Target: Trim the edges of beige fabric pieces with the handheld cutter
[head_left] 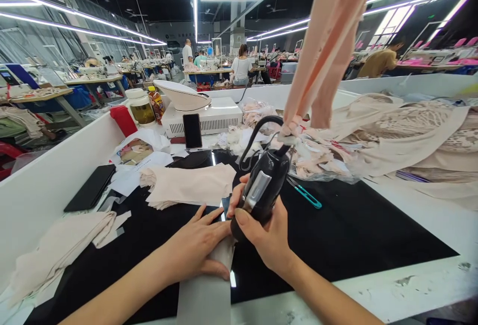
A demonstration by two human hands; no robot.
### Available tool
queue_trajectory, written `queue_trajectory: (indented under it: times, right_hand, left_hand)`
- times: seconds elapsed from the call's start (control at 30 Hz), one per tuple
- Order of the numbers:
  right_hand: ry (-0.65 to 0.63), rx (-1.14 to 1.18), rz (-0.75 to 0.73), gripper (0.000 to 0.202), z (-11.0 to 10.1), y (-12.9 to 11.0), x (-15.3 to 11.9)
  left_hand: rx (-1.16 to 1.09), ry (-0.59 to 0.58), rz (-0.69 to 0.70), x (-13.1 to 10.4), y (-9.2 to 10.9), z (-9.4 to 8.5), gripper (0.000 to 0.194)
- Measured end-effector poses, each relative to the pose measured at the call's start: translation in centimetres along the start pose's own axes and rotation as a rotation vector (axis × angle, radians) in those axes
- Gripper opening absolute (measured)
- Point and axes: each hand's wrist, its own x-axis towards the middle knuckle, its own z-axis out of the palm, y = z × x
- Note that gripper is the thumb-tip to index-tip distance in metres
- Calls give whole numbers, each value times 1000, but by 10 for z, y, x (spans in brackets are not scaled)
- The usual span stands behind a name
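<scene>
My right hand point(267, 235) is wrapped round a black electric fabric cutter point(263, 180) with a silver plate on its side. The cutter stands slightly tilted; its lower end and blade are hidden from me. A cord and a tied peach cloth strip point(317, 51) run up from its top. My left hand point(209, 240) lies flat with fingers spread, pressing on a greyish strip point(204, 295) that reaches the front table edge. Its fingertips are close beside the cutter's base. Just beyond lies a stack of pale beige fabric pieces point(190, 183).
Teal thread snips point(305, 193) lie on the black mat point(358, 230), right of the cutter. A phone point(192, 131) leans against a white machine point(220, 113). Beige fabric point(407, 136) is heaped at right; folded cloth point(67, 245) and a black case point(90, 188) lie left.
</scene>
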Motion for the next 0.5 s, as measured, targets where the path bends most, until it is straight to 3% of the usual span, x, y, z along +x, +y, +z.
queue_trajectory:
  times: [0.13, 0.5]
  right_hand:
    - [44, -40, -3, 26, -6, 2, 0]
    - [34, -30, -42, 28, -9, 1, 0]
  left_hand:
    - [-27, -25, -10, 0, 0, -2, 68]
    - [-13, -82, -76, -5, 3, -5, 67]
